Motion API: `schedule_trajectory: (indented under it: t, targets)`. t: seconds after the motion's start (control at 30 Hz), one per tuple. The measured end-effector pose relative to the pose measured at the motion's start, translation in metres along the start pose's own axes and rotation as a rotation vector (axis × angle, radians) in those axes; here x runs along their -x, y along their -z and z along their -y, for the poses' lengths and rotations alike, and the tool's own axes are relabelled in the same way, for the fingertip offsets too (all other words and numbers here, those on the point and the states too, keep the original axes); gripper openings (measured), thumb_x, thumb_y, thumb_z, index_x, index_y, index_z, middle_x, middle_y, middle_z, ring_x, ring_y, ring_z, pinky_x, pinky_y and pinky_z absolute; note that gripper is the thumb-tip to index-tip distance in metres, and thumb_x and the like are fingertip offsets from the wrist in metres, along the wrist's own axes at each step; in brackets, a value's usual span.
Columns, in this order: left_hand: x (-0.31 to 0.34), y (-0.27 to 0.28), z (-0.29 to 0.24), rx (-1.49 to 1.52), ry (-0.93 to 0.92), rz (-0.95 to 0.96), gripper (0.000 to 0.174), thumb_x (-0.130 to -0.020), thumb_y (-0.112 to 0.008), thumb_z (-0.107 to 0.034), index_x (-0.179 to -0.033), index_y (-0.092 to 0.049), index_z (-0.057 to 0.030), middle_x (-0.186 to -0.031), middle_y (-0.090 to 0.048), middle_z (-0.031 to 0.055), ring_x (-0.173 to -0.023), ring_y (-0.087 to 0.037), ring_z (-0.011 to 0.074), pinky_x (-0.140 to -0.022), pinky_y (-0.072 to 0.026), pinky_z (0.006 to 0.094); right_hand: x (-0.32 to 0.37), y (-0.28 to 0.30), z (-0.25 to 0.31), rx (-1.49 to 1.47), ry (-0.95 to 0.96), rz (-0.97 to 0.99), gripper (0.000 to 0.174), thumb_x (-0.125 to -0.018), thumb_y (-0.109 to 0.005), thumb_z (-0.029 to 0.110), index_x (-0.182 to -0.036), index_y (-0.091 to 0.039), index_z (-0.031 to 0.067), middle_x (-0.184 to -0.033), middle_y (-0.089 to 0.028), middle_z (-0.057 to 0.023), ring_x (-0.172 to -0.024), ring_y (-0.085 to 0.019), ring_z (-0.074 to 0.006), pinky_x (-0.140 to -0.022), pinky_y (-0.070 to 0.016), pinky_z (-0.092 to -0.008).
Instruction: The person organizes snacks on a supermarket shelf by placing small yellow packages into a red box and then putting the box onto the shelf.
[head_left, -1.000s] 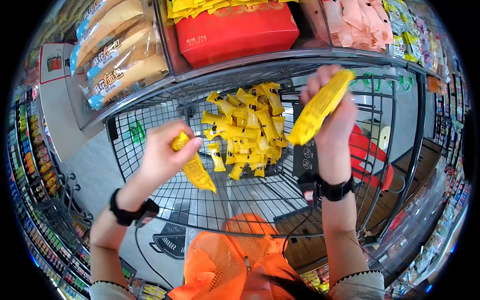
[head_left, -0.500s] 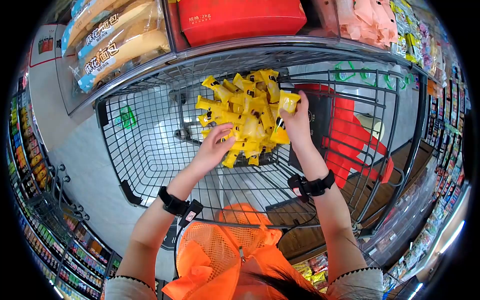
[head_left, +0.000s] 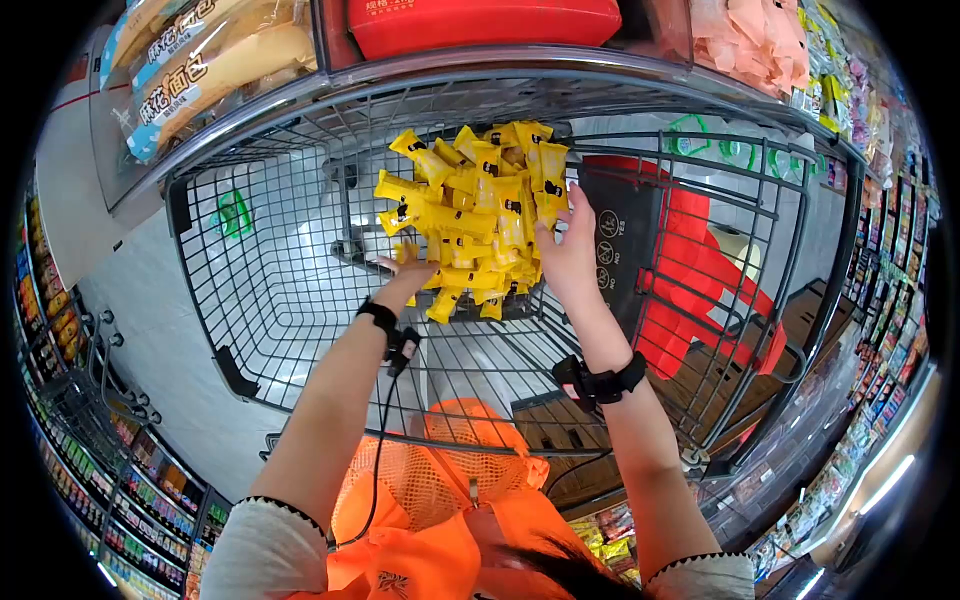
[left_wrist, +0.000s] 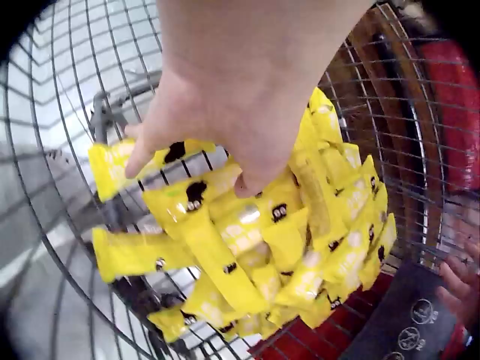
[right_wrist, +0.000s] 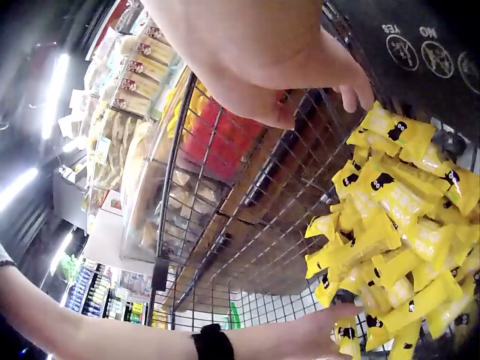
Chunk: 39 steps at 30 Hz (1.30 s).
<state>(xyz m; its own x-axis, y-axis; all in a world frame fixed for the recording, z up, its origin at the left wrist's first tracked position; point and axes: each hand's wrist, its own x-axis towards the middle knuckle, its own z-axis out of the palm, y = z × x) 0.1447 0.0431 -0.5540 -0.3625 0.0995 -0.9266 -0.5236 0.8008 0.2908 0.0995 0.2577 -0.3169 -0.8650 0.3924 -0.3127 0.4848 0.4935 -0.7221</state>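
Inside the shopping cart point(head_left: 300, 330), small yellow snack packets point(head_left: 490, 205) lie heaped near its middle. My left hand point(head_left: 408, 272) reaches over the heap's left side. In the left wrist view, one finger lies across a packet point(left_wrist: 109, 169), spread well apart from the thumb; the other fingertips are hidden. At the heap's right edge is my right hand point(head_left: 570, 255), its thumb and fingers apart. In the right wrist view, those fingers point(right_wrist: 349, 79) come right up to the top packets, with nothing visible between them and the thumb.
A dark panel point(head_left: 615, 230) and a red plastic part point(head_left: 690, 270) stand at the cart's right. Beyond it, a display shelf holds bagged bread point(head_left: 215, 85), a red box point(head_left: 480, 25) and pink packages point(head_left: 750, 45). Orange mesh clothing point(head_left: 430, 475) is close to the cart's near edge.
One second ago each hand held a larger-looking yellow packet; half a second ago only the right did. That packet is released, and the left hand has moved down to the heap's left side.
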Motion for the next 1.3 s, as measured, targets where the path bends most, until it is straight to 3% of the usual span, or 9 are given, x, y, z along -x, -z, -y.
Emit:
schedule_trajectory:
  t: [0.27,0.33,0.43,0.53,0.63,0.77,0.97,1.1,1.3]
  targets:
    - [0.047,0.04,-0.026,0.184,-0.291,0.06,0.073,-0.081,-0.058,-0.023,-0.142,-0.02,-0.0088,-0.123,-0.051,0.0239,-0.112,-0.052,0.034,-0.095,-0.0401,0.0377,-0.001,0.0,0.002,-0.033,-0.038,0.04,0.065,-0.08,-0.057,0.001,-0.137,-0.025,0.0021,-0.129,-0.037,-0.0188,-0.107,-0.052,-0.0263,-0.086,-0.0455,-0.0328]
    - [0.034,0.065,-0.018,0.042,-0.324,-0.2,0.059,-0.079,-0.059,-0.016,-0.132,-0.036,-0.0074,-0.109,-0.057,0.0242,-0.094,-0.059,0.0384,-0.08,-0.0481,0.0413,-0.003,0.006,0.0,-0.058,-0.045,0.039,0.064,-0.08,-0.057,0.001,-0.136,-0.025,0.0017,-0.128,-0.039,-0.0187,-0.105,-0.053,-0.0254,-0.084,-0.0463,-0.0321]
    - [0.026,0.089,-0.022,0.154,-0.425,-0.743,0.049,-0.078,-0.061,-0.012,-0.124,-0.044,-0.0053,-0.118,-0.05,0.0226,-0.111,-0.048,0.0404,-0.091,-0.0424,0.0404,-0.005,0.005,-0.015,-0.092,-0.044,0.029,0.063,-0.08,-0.057,0.001,-0.135,-0.026,0.001,-0.127,-0.041,-0.0184,-0.101,-0.054,-0.0233,-0.081,-0.0475,-0.031]
    - [-0.013,0.072,-0.02,0.15,-0.345,-0.823,0.055,-0.083,-0.059,-0.02,-0.131,-0.037,-0.0049,-0.131,-0.041,0.0223,-0.119,-0.041,0.0417,-0.095,-0.0393,0.0387,-0.005,0.005,-0.021,-0.123,-0.057,0.022,0.061,-0.081,-0.056,0.001,-0.134,-0.028,0.0004,-0.125,-0.043,-0.0183,-0.098,-0.055,-0.0213,-0.08,-0.0476,-0.0303]
    - [-0.021,0.051,-0.048,0.301,-0.276,-0.303,0.058,-0.086,-0.057,-0.033,-0.13,-0.032,-0.0049,-0.114,-0.055,0.0208,-0.104,-0.055,0.0307,-0.083,-0.0436,0.0378,-0.007,0.0,-0.018,-0.163,-0.075,0.032,0.059,-0.081,-0.056,0.001,-0.133,-0.029,0.0002,-0.123,-0.045,-0.0178,-0.096,-0.056,-0.0198,-0.08,-0.047,-0.0296]
    - [0.052,0.055,-0.09,-0.028,-0.577,-0.038,0.06,-0.09,-0.05,-0.032,-0.139,-0.028,-0.0043,-0.146,-0.021,0.0181,-0.136,-0.019,0.0324,-0.11,-0.0173,0.0344,-0.013,0.012,0.018,-0.001,0.082,0.029,0.06,-0.081,-0.057,0.001,-0.134,-0.029,0.0005,-0.123,-0.046,-0.0164,-0.096,-0.056,-0.0184,-0.081,-0.0458,-0.0282]
    - [0.147,0.13,-0.133,-0.172,-0.809,0.058,0.046,-0.088,-0.054,-0.022,-0.128,-0.045,-0.0027,-0.119,-0.055,0.0195,-0.108,-0.056,0.0318,-0.091,-0.0444,0.0356,-0.088,0.075,0.127,-0.093,0.742,-0.321,0.034,-0.078,-0.055,-0.007,-0.11,-0.053,0.0017,-0.089,-0.06,-0.0111,-0.075,-0.061,-0.0236,-0.069,-0.049,-0.0299]
    - [0.219,0.181,-0.185,-0.184,-1.038,-0.042,0.031,-0.085,-0.054,-0.008,-0.116,-0.055,-0.0026,-0.107,-0.062,0.0151,-0.097,-0.062,0.0274,-0.085,-0.0484,0.0344,-0.144,0.085,0.157,-0.127,0.736,-0.384,0.021,-0.081,-0.054,-0.001,-0.101,-0.056,0.0013,-0.087,-0.06,-0.0116,-0.073,-0.06,-0.0231,-0.067,-0.0485,-0.0306]
    - [0.27,0.277,-0.309,-0.514,-1.443,-0.727,0.03,-0.082,-0.057,-0.009,-0.112,-0.056,-0.0048,-0.111,-0.058,0.016,-0.107,-0.054,0.0298,-0.093,-0.0431,0.0372,-0.178,0.064,0.159,0.413,0.252,-0.225,0.028,-0.084,-0.054,0.034,-0.087,-0.066,0.0091,-0.082,-0.064,-0.0173,-0.079,-0.063,-0.034,-0.07,-0.0504,-0.0428]
